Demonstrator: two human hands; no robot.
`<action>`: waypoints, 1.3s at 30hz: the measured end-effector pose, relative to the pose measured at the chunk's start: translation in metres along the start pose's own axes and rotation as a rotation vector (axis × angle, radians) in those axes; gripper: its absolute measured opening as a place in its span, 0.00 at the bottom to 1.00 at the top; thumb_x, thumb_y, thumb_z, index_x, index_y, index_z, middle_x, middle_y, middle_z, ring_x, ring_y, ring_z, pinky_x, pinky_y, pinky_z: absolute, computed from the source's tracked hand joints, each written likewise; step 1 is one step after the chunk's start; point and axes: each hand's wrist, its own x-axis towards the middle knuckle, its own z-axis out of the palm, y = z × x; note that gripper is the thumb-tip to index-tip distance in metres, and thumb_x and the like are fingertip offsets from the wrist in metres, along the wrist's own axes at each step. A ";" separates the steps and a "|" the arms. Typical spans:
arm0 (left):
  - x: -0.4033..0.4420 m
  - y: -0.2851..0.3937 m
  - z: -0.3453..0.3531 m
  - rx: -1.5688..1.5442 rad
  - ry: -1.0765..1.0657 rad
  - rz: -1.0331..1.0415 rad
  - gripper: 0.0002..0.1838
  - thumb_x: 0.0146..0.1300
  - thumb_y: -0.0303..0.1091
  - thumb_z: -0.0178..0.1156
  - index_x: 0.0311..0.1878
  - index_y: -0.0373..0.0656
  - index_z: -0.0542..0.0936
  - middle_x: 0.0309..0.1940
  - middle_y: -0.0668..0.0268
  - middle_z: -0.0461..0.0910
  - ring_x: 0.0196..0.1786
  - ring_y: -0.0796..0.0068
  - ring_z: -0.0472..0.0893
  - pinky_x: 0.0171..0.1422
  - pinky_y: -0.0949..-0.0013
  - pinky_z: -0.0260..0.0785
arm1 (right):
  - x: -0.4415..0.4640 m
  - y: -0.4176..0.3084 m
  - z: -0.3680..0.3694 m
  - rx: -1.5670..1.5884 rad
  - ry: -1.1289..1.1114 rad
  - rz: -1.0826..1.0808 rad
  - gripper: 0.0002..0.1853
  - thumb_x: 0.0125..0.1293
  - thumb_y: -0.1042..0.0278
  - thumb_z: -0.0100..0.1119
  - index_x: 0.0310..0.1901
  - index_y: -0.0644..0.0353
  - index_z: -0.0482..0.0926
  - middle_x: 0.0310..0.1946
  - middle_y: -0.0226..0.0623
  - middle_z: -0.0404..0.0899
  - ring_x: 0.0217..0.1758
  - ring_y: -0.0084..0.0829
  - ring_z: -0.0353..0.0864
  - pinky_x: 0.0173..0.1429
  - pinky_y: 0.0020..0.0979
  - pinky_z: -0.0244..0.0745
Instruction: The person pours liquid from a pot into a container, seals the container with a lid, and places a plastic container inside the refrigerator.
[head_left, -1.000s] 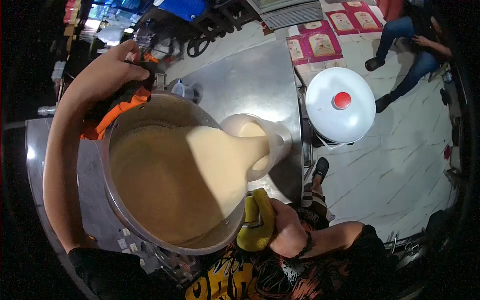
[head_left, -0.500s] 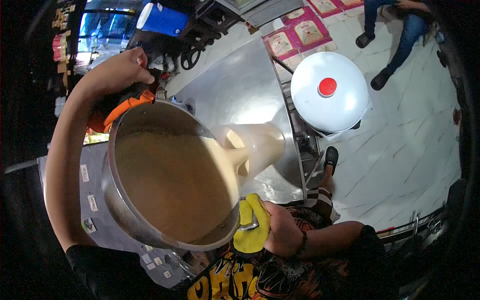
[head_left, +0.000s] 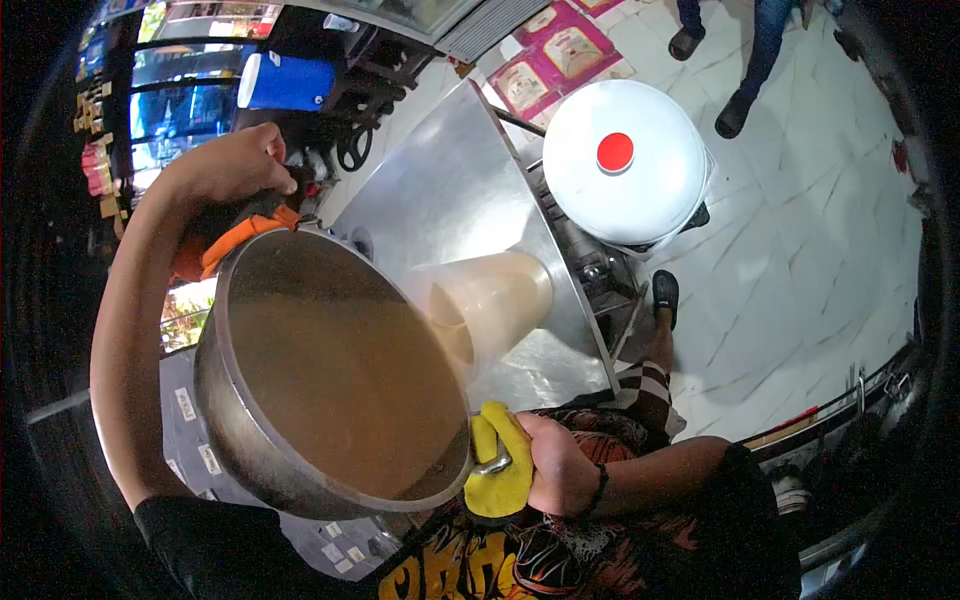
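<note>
A large metal pot (head_left: 225,420) with light brown liquid (head_left: 350,360) inside hangs tilted between my hands. My left hand (head_left: 235,165) is closed at its far-side handle, with an orange cloth (head_left: 245,235) there; the fingertips and handle are partly hidden. My right hand (head_left: 555,460) grips the near-side metal handle through a yellow cloth (head_left: 498,490). Beside the pot's rim, a translucent plastic container (head_left: 510,295) stands on the steel table (head_left: 420,180), holding pale liquid. No stream shows between pot and container.
A white round container with a red knob on its lid (head_left: 660,150) stands beyond the table. A blue cooler (head_left: 290,82) sits at upper left. Pink printed cardboard (head_left: 560,55) lies on the tiled floor (head_left: 800,250). Another person's legs (head_left: 760,60) are at upper right.
The pale stream that ran over the pot's rim into the plastic container has stopped. The pot has tipped back somewhat, and its rim is farther from the container. The view has shifted slightly.
</note>
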 end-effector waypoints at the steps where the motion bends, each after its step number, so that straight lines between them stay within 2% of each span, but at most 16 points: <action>1: 0.000 -0.001 0.000 0.002 0.028 0.028 0.23 0.44 0.41 0.63 0.42 0.36 0.74 0.35 0.54 0.78 0.39 0.62 0.77 0.45 0.65 0.67 | 0.000 0.000 -0.001 0.002 -0.002 -0.005 0.19 0.70 0.60 0.34 0.47 0.64 0.72 0.43 0.40 0.78 0.45 0.37 0.77 0.54 0.39 0.71; 7: -0.002 -0.001 -0.001 -0.009 0.053 0.055 0.23 0.45 0.40 0.63 0.42 0.35 0.73 0.36 0.54 0.77 0.41 0.63 0.77 0.46 0.65 0.67 | 0.002 0.001 0.001 0.007 -0.082 -0.009 0.19 0.70 0.60 0.33 0.48 0.64 0.72 0.42 0.40 0.78 0.45 0.36 0.77 0.53 0.39 0.71; 10: -0.001 0.001 0.000 -0.036 0.052 0.056 0.23 0.44 0.40 0.63 0.41 0.35 0.73 0.35 0.55 0.77 0.40 0.64 0.76 0.46 0.65 0.67 | 0.000 -0.001 0.005 -0.071 0.036 -0.002 0.19 0.70 0.60 0.33 0.48 0.64 0.72 0.43 0.40 0.78 0.45 0.36 0.77 0.54 0.39 0.71; 12: 0.006 -0.005 0.004 -0.048 0.068 0.091 0.23 0.44 0.40 0.63 0.41 0.35 0.73 0.35 0.55 0.77 0.39 0.64 0.76 0.45 0.65 0.67 | 0.002 0.000 -0.004 0.039 -0.156 0.003 0.19 0.70 0.59 0.33 0.48 0.64 0.72 0.43 0.39 0.78 0.46 0.36 0.77 0.55 0.39 0.71; 16: 0.014 -0.010 0.007 -0.143 0.060 0.157 0.23 0.44 0.40 0.64 0.41 0.35 0.72 0.34 0.55 0.76 0.38 0.64 0.76 0.44 0.65 0.67 | 0.004 0.002 -0.007 0.028 -0.095 -0.013 0.19 0.70 0.59 0.34 0.49 0.63 0.72 0.44 0.39 0.78 0.46 0.35 0.77 0.55 0.39 0.71; 19: 0.009 -0.003 0.003 -0.068 0.050 0.085 0.24 0.44 0.39 0.64 0.42 0.35 0.71 0.34 0.55 0.76 0.39 0.64 0.76 0.45 0.65 0.67 | 0.003 0.001 -0.005 0.075 -0.178 0.003 0.19 0.70 0.59 0.34 0.49 0.62 0.72 0.44 0.38 0.78 0.46 0.36 0.77 0.55 0.39 0.71; 21: 0.014 -0.011 0.005 -0.109 0.037 0.108 0.24 0.44 0.40 0.64 0.42 0.35 0.71 0.34 0.55 0.76 0.39 0.64 0.75 0.45 0.65 0.67 | 0.005 0.002 -0.007 0.078 -0.219 -0.007 0.19 0.70 0.60 0.34 0.49 0.62 0.72 0.44 0.38 0.78 0.46 0.36 0.77 0.55 0.39 0.71; 23: 0.014 -0.012 0.004 -0.150 0.021 0.130 0.24 0.44 0.40 0.64 0.43 0.35 0.71 0.34 0.55 0.76 0.39 0.64 0.75 0.46 0.65 0.67 | 0.005 0.002 -0.006 0.085 -0.215 -0.005 0.19 0.70 0.60 0.34 0.49 0.63 0.72 0.44 0.39 0.78 0.46 0.36 0.77 0.55 0.39 0.71; 28: 0.009 -0.001 -0.001 0.023 0.065 0.107 0.23 0.43 0.40 0.64 0.40 0.36 0.73 0.33 0.56 0.77 0.39 0.65 0.76 0.45 0.65 0.67 | 0.007 0.003 -0.009 0.091 -0.169 -0.005 0.19 0.70 0.60 0.34 0.49 0.63 0.72 0.44 0.40 0.78 0.46 0.37 0.77 0.55 0.39 0.70; 34: 0.009 0.006 -0.003 0.009 0.060 0.087 0.23 0.43 0.41 0.64 0.40 0.36 0.73 0.33 0.56 0.77 0.39 0.64 0.76 0.45 0.65 0.67 | 0.005 -0.001 -0.006 0.046 -0.095 0.001 0.19 0.70 0.60 0.34 0.49 0.64 0.71 0.44 0.41 0.78 0.47 0.38 0.77 0.56 0.40 0.70; 36: 0.012 0.004 -0.001 0.002 0.068 0.084 0.23 0.43 0.41 0.64 0.40 0.36 0.73 0.33 0.56 0.77 0.39 0.64 0.76 0.45 0.65 0.67 | 0.006 -0.001 -0.009 0.101 -0.237 0.028 0.19 0.70 0.60 0.34 0.49 0.65 0.71 0.45 0.41 0.78 0.47 0.38 0.77 0.56 0.40 0.70; 39: 0.017 -0.002 0.001 -0.043 0.072 0.093 0.23 0.43 0.41 0.64 0.40 0.36 0.73 0.33 0.55 0.77 0.39 0.64 0.76 0.45 0.65 0.67 | 0.007 -0.001 -0.008 0.149 -0.245 0.034 0.20 0.69 0.60 0.34 0.49 0.65 0.72 0.45 0.41 0.78 0.48 0.38 0.77 0.57 0.40 0.70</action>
